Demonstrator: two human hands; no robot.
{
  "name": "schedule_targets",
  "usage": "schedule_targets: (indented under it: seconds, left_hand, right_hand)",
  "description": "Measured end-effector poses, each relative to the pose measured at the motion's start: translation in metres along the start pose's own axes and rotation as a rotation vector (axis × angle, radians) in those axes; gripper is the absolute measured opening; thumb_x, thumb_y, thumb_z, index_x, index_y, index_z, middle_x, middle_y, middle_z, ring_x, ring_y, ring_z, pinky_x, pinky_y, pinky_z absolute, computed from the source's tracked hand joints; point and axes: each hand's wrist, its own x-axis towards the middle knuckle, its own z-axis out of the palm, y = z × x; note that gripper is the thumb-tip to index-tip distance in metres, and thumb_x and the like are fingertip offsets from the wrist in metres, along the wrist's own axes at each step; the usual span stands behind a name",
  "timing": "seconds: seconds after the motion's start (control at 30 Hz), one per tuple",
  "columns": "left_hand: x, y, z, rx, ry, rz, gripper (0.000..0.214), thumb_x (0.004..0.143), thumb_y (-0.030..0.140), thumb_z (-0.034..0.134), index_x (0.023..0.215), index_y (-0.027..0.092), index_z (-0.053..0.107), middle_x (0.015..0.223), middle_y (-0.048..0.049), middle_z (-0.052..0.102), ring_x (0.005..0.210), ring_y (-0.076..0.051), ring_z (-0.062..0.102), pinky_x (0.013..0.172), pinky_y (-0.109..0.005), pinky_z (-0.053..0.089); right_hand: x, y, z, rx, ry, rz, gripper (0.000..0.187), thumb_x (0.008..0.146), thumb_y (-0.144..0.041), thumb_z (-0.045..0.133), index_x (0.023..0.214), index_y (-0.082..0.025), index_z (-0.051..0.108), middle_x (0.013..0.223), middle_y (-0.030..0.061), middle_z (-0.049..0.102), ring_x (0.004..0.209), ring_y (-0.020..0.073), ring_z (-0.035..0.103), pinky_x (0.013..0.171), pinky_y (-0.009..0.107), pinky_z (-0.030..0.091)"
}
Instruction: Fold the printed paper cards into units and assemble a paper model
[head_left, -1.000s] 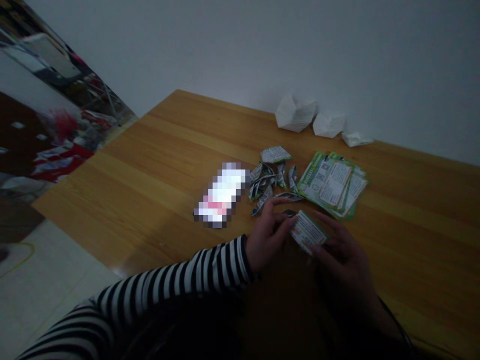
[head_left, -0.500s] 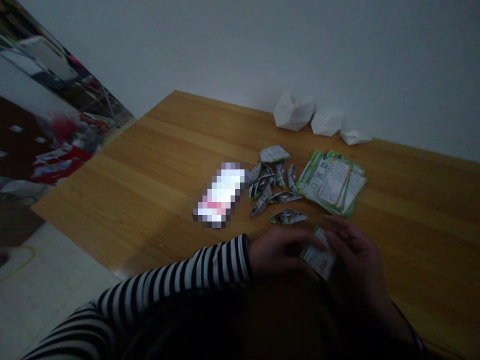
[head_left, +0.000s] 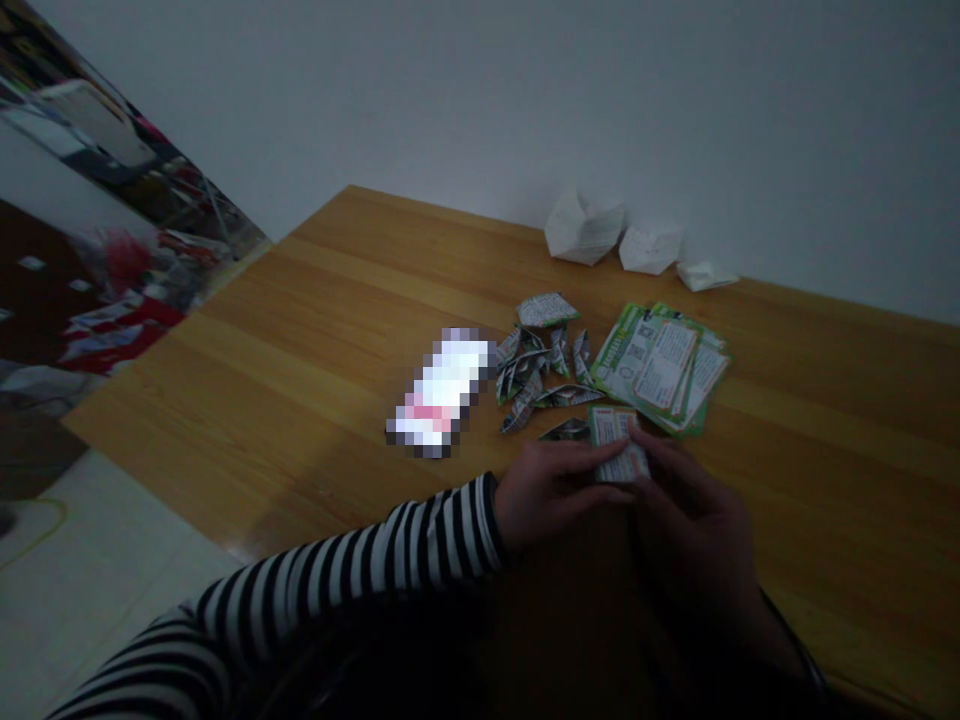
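Between both hands I hold a small folded piece of printed paper, white and green with fine text. My left hand pinches its left side, thumb on top and fingers beneath. On its right side, the thumb and fingers of my right hand grip it. One folded paper piece lies just behind, partly covered by the held paper. Several more folded paper pieces lie in a loose heap farther back. To their right is a fanned stack of green-bordered printed sheets.
A lit phone, its screen pixelated, lies left of the heap on the wooden table. Along the wall stand white folded paper shapes. Beyond the table's left edge are cluttered red and white items.
The folded paper has been raised away from my body and turned so its printed face shows more fully. Both hands have shifted their grip on it. The things on the table stay put.
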Motion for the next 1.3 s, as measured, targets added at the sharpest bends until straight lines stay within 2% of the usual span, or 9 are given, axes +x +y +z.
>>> schedule_targets:
  seconds: [0.13,0.3,0.63,0.77,0.87,0.93,1.0,1.17,1.3]
  left_hand:
    - [-0.001,-0.001,0.001,-0.030,0.011,-0.011,0.048,0.092,0.031,0.065,0.138,0.017,0.059,0.113,-0.0153,0.075,0.099,-0.022,0.073,0.090,-0.038,0.057]
    - [-0.001,0.002,0.000,-0.011,-0.029,-0.040,0.046,0.096,0.031,0.058,0.140,0.015,0.057,0.115,-0.0151,0.075,0.099,-0.022,0.072,0.090,-0.036,0.055]
    - [-0.001,0.005,-0.002,0.014,-0.134,-0.119,0.041,0.101,0.035,0.048,0.131,0.014,0.065,0.084,-0.0056,0.074,0.066,-0.013,0.060,0.063,-0.023,0.045]
    - [-0.003,0.003,-0.001,-0.025,0.022,-0.198,0.036,0.093,0.038,0.063,0.121,0.016,0.068,0.080,-0.0028,0.071,0.067,-0.013,0.060,0.066,-0.024,0.047]
    - [-0.003,-0.002,0.001,-0.097,0.180,-0.247,0.059,0.082,0.042,0.077,0.131,0.019,0.053,0.083,-0.0013,0.066,0.065,-0.013,0.059,0.065,-0.025,0.048]
    - [-0.002,-0.003,0.002,-0.117,0.232,-0.214,0.071,0.079,0.042,0.080,0.137,0.023,0.045,0.091,-0.0031,0.065,0.073,-0.015,0.060,0.070,-0.027,0.051]
    - [-0.001,-0.001,0.000,-0.039,0.273,-0.143,0.072,0.075,0.042,0.083,0.137,0.025,0.049,0.104,-0.0068,0.061,0.090,-0.020,0.061,0.082,-0.034,0.053]
    - [0.003,0.005,-0.007,0.031,0.270,-0.001,0.041,0.070,0.038,0.087,0.106,0.023,0.074,0.134,-0.0113,0.049,0.125,-0.028,0.052,0.108,-0.047,0.045]
    - [0.004,0.008,-0.007,-0.151,0.145,-0.132,0.020,0.081,0.036,0.078,0.087,0.017,0.078,0.114,-0.0111,0.068,0.100,-0.021,0.066,0.091,-0.037,0.055]
  right_hand:
    - [0.003,0.004,-0.007,-0.004,-0.096,-0.041,0.043,0.080,-0.023,0.078,0.121,-0.034,0.074,0.128,0.0040,0.068,0.117,0.0225,0.066,0.102,0.039,0.055]
    - [0.001,0.005,-0.007,-0.058,-0.081,-0.053,0.038,0.085,-0.026,0.074,0.121,-0.038,0.073,0.128,0.0009,0.067,0.117,0.0196,0.065,0.103,0.035,0.052]
    - [0.001,-0.001,-0.008,-0.236,-0.054,-0.218,0.028,0.087,-0.028,0.071,0.114,-0.031,0.077,0.112,0.0049,0.071,0.101,0.0216,0.068,0.087,0.035,0.058]
    - [-0.001,-0.003,-0.008,-0.295,-0.044,-0.263,0.023,0.086,-0.026,0.072,0.107,-0.032,0.079,0.106,0.0039,0.075,0.094,0.0217,0.070,0.083,0.036,0.059]
    - [-0.004,-0.002,-0.007,-0.274,0.014,-0.253,0.020,0.084,-0.025,0.073,0.100,-0.033,0.081,0.102,0.0031,0.078,0.090,0.0221,0.073,0.079,0.036,0.061]
    - [-0.006,-0.001,-0.007,-0.251,0.046,-0.230,0.018,0.083,-0.024,0.074,0.095,-0.034,0.082,0.098,0.0018,0.080,0.087,0.0215,0.075,0.077,0.035,0.062]
    - [-0.006,-0.001,-0.007,-0.232,0.052,-0.214,0.018,0.082,-0.023,0.075,0.091,-0.036,0.082,0.094,0.0003,0.081,0.084,0.0208,0.076,0.076,0.034,0.063]
    - [-0.005,-0.002,-0.007,-0.168,0.033,-0.137,0.014,0.077,-0.024,0.078,0.083,-0.035,0.083,0.088,0.0007,0.082,0.078,0.0210,0.077,0.072,0.033,0.064]
    - [-0.004,-0.003,-0.004,-0.130,0.056,-0.013,0.002,0.070,-0.028,0.082,0.072,-0.030,0.082,0.078,0.0030,0.081,0.068,0.0226,0.076,0.065,0.035,0.064]
